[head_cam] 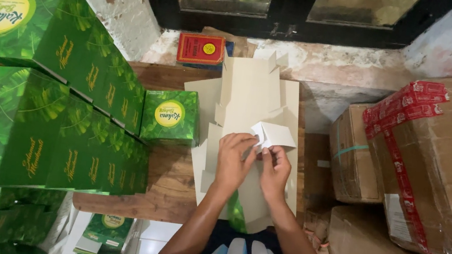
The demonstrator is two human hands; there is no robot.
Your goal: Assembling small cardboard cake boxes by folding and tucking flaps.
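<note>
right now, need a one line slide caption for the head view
Both hands, left hand and right hand, fold a flap of a flat cardboard box blank on a wooden table beside stacked green boxes.

matt card blank (253, 98), glossy green boxes (67, 94), wooden table (167, 177)

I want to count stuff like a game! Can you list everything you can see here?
Green boxes: many, green with yellow ovals, stacked at left, more below on floor.
Flat card sheets: a pile, beige, middle of table.
Flap: one, white, being folded on the pile.
Table: one, brown wood.
Red packet: one, red, by window.
Brown cartons: several, right; the big one has red tape.
Window: dark frame, top.
Left hand: on the flap.
Right hand: pinching the flap.
</note>
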